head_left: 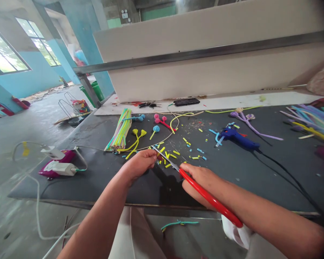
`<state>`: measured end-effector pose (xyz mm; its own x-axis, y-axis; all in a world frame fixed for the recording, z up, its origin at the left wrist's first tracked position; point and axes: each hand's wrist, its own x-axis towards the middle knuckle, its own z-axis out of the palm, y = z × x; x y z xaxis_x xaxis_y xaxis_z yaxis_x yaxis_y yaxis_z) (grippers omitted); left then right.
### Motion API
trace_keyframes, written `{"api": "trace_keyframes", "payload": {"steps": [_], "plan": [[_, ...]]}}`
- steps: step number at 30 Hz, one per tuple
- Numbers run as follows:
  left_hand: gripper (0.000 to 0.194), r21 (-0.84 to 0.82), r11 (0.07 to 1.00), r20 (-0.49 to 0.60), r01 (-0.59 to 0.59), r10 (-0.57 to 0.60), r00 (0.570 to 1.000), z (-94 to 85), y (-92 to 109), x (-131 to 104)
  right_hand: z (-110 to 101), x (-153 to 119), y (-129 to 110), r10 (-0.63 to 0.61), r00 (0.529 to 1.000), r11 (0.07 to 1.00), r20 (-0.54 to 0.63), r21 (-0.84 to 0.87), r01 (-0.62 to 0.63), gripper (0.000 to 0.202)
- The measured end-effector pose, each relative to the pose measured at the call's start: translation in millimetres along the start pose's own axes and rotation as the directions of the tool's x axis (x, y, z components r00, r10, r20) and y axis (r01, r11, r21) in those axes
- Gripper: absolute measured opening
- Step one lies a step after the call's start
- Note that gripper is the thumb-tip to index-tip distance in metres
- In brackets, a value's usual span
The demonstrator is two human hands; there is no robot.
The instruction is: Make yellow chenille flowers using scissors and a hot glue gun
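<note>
My right hand (201, 179) is wrapped round a pair of red-handled scissors (209, 197), whose blades point forward and left. Beside the blade tips, my left hand (142, 163) is closed in a pinch; whatever its fingertips hold is too small and hidden to name. Short yellow and blue cut pieces (173, 156) of fuzzy stem lie scattered around and beyond the blades. Just past my left hand rests a yellow pipe-cleaner flower stem (136, 144). A blue pom-pom flower (156, 129) and a red-pink one (164, 122) lie farther back.
A bundle of pastel pipe cleaners (122, 129) lies back left, another bunch (313, 120) far right. A blue glue gun (240, 139) trails a black cord. Purple flower stems (250, 124) lie behind it. Chargers sit on a purple power strip (47, 168). A black phone (187, 102) rests on the white ledge.
</note>
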<state>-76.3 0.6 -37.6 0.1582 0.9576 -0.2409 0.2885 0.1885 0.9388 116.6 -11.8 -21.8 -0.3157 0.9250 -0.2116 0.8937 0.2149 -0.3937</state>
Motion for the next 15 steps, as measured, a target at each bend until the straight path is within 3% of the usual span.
{"api": "trace_keyframes", "payload": {"steps": [9,15], "plan": [[0.029,0.004,1.0,0.035,0.004,-0.005,0.999,-3.3,-4.0,1.8,-0.1,0.0,-0.3,-0.002,1.0,1.0,-0.023,-0.022,0.001,0.019],[0.031,-0.022,1.0,0.058,-0.01,0.011,0.998,-5.4,-5.2,0.8,-4.7,-1.0,-2.9,0.028,0.999,1.0,0.042,-0.004,-0.028,0.022]]}}
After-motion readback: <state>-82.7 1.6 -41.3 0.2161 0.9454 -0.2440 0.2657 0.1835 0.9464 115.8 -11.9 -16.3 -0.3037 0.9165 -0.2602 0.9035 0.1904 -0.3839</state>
